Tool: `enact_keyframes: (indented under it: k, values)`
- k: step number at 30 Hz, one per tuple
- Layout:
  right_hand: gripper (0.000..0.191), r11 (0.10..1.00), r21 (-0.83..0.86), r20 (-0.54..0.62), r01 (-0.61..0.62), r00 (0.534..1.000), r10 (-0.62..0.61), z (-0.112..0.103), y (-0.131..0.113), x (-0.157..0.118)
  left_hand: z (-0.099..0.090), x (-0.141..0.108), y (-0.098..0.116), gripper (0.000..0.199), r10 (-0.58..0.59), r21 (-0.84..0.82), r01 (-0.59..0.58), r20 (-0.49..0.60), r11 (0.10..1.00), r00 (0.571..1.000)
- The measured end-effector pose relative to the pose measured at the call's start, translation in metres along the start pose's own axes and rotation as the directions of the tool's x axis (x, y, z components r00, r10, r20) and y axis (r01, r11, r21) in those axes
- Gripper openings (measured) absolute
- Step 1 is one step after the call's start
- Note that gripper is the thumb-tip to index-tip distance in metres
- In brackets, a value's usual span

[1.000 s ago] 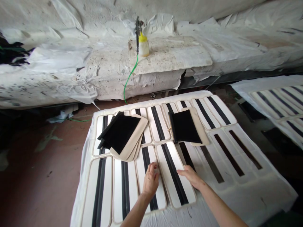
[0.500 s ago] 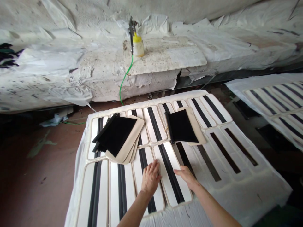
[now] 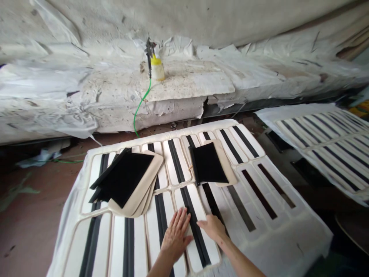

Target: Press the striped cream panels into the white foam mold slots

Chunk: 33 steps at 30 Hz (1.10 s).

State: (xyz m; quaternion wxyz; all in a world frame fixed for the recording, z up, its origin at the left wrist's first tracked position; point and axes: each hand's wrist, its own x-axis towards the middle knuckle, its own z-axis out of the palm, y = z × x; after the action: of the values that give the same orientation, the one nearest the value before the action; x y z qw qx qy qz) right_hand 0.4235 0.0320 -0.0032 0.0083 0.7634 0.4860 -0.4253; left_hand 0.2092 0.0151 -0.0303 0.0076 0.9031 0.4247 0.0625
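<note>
A white rounded panel with a dark stripe down its middle (image 3: 210,248) lies on the cloth-covered table (image 3: 276,240) in front of me. My left hand (image 3: 176,235) lies flat with its fingers stretched out, over this panel's left edge beside the neighbouring striped panel (image 3: 170,207). At the opposite edge, my right hand (image 3: 213,227) has its thumb side on the panel, its other fingers bent and partly hidden. Beyond my hands are a fanned stack of beige pieces with black flaps (image 3: 134,175) and a single such piece (image 3: 209,163), both resting on striped panels.
A spray gun with a yellow-capped cup (image 3: 157,69) and green hose (image 3: 141,104) stands on a sheet-covered ledge (image 3: 115,96) behind the table. Bare dark slots (image 3: 259,194) show in the table on the right. Another table of striped panels (image 3: 323,142) stands further right.
My view has shifted, so the table and stacks appear lower and further left. My left hand has spread flatter toward the panel, and my right hand has stayed at its right edge.
</note>
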Motion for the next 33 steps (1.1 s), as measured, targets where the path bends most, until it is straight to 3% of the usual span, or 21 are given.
enact_keyframes:
  k: [3, 7, 11, 14, 17, 19, 23, 28, 30, 33]
  values:
    - [0.026, 0.99, -0.131, -0.13, 0.058, 0.989, -0.075, -0.038, 0.004, 0.007, -0.001, 0.0, 0.001, 0.081, 0.008, 0.059, -0.003, -0.099, 0.998, 0.995]
    - [0.024, 0.967, -0.242, -0.337, 0.076, 0.928, -0.157, -0.118, 0.021, 0.042, -0.006, 0.007, 0.003, 0.077, 0.02, 0.101, -0.002, -0.173, 0.995, 0.985]
    - [0.039, 0.913, -0.402, -0.409, 0.064, 0.88, -0.241, -0.187, 0.04, 0.083, -0.004, 0.014, 0.01, 0.074, 0.008, 0.116, 0.015, -0.197, 0.993, 0.98]
    - [0.063, 0.811, -0.554, -0.281, 0.188, 0.875, -0.394, -0.204, 0.051, 0.103, 0.003, 0.018, 0.015, 0.074, -0.01, 0.128, 0.034, -0.186, 0.991, 0.983]
    - [0.081, 0.685, -0.64, -0.074, 0.348, 0.86, -0.506, -0.196, 0.06, 0.111, 0.011, 0.019, 0.019, 0.075, -0.027, 0.129, 0.054, -0.199, 0.99, 0.98]
    - [0.083, 0.627, -0.666, -0.01, 0.405, 0.835, -0.55, -0.188, 0.064, 0.113, 0.014, 0.021, 0.022, 0.074, -0.039, 0.129, 0.065, -0.199, 0.99, 0.979]
    - [0.058, 0.608, -0.687, -0.08, 0.398, 0.79, -0.608, -0.197, 0.061, 0.117, 0.011, 0.028, 0.026, 0.07, -0.058, 0.116, 0.088, -0.242, 0.989, 0.969]
    - [0.028, 0.618, -0.651, -0.225, 0.441, 0.665, -0.712, -0.259, 0.024, 0.11, 0.0, 0.039, 0.032, 0.065, -0.079, 0.096, 0.11, -0.28, 0.989, 0.957]
    - [0.026, 0.631, -0.631, -0.301, 0.452, 0.607, -0.736, -0.285, 0.005, 0.091, -0.001, 0.041, 0.033, 0.063, -0.084, 0.087, 0.112, -0.274, 0.99, 0.958]
    - [0.026, 0.645, -0.603, -0.38, 0.47, 0.542, -0.75, -0.313, -0.019, 0.039, -0.002, 0.043, 0.033, 0.057, -0.144, 0.002, 0.148, -0.224, 0.989, 0.964]
